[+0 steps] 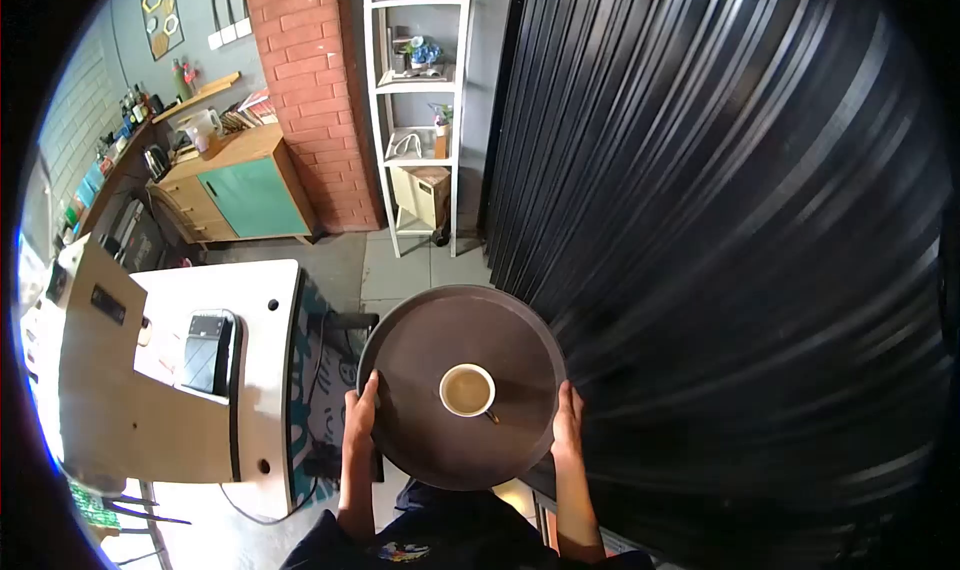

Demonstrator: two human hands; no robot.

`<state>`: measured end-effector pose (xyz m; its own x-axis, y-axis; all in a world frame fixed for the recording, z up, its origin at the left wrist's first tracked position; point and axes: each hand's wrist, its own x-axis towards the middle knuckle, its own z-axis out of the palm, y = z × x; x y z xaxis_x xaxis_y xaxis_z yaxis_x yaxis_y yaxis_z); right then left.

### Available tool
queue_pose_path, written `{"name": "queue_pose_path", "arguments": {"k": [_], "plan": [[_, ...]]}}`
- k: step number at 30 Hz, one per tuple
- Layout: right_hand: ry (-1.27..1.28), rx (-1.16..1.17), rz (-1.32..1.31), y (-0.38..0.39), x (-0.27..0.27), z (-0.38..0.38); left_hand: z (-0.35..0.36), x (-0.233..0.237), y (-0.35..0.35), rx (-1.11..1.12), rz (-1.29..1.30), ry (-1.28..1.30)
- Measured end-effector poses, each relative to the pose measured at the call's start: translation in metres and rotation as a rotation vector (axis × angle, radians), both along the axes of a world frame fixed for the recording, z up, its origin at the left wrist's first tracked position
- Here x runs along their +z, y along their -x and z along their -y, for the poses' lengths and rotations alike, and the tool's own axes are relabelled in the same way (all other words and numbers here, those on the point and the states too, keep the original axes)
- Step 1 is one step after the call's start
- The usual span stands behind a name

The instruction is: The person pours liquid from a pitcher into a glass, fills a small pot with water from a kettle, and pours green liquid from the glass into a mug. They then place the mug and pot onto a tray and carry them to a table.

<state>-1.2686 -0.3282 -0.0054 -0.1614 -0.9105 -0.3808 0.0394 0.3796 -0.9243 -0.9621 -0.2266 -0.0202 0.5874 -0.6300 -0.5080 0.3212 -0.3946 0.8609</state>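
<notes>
A round dark brown serving tray (440,330) is held out in front of my body, gripped at its two sides. My left hand (361,408) is closed on the left rim, thumb along the edge and fingers mostly hidden beneath. On the opposite rim, my right hand (568,418) is closed the same way. A white cup (467,390) with a milky brown drink stands upright near the tray's middle. Its handle points to the lower right, and neither hand touches it.
Left of me is a white table (265,360) with a black flat device (207,353) and a large cream machine (170,420). Black corrugated shutter (700,220) lines my right side. Ahead stand a white ladder shelf (415,85), a brick pillar (305,90) and a green-doored cabinet (250,198).
</notes>
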Motion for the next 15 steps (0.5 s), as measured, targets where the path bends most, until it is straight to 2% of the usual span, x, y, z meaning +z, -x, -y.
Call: {"name": "queue_pose_path", "arguments": {"k": [3,4,7,8,9,11,15], "plan": [[0.014,-0.004,0.002,-0.023,-0.003,0.05,0.054,0.007,-0.021,0.096,0.081,-0.079],[0.01,-0.016,0.02,-0.03,-0.004,0.068,0.074,0.034,-0.021,0.042,0.064,0.03],[-0.003,-0.038,0.043,-0.053,-0.004,0.118,0.125,0.042,-0.044,0.044,0.041,0.003],[-0.007,-0.04,0.05,-0.062,-0.003,0.133,0.142,0.038,-0.053,0.092,0.089,-0.111],[0.0,-0.023,0.055,-0.073,-0.003,0.153,0.158,0.045,-0.056,0.158,0.135,-0.076],[0.003,-0.02,0.067,-0.088,-0.005,0.186,0.18,0.043,-0.075,0.119,0.114,-0.002],[0.004,0.038,-0.012,-0.129,0.008,0.235,0.209,0.072,-0.1,0.161,0.09,-0.001]]}}
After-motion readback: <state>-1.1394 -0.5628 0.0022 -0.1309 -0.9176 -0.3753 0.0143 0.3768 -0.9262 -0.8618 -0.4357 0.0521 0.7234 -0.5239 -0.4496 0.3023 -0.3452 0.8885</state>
